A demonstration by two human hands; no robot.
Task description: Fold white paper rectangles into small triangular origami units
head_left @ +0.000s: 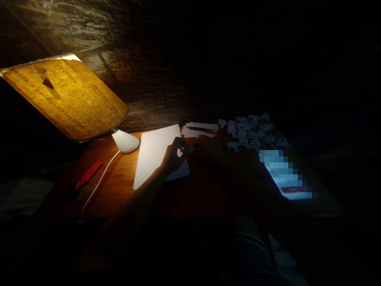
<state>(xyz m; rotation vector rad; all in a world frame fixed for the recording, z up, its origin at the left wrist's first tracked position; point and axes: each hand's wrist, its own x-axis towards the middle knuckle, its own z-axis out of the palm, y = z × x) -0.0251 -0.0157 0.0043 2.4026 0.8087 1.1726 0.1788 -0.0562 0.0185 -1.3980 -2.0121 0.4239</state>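
Observation:
My left hand (176,153) is over the right part of a white sheet of paper (151,153), its thumb and fingers curled into a pinch. At its fingertips is a small pale folded paper (191,149), mostly hidden by the fingers. My right hand (210,147) meets it from the other side, closed on the same paper and deep in shadow. Beyond the hands lie more white paper pieces (193,134), with a dark-bladed tool with a red handle (210,131) across them.
Many small folded paper shapes (253,130) are heaped at the back right. A lit screen (279,174) lies on the right of the wooden table (119,194). At left are a lamp with a printed shade (68,99), its white cord (101,184) and a red strip-shaped object (89,174).

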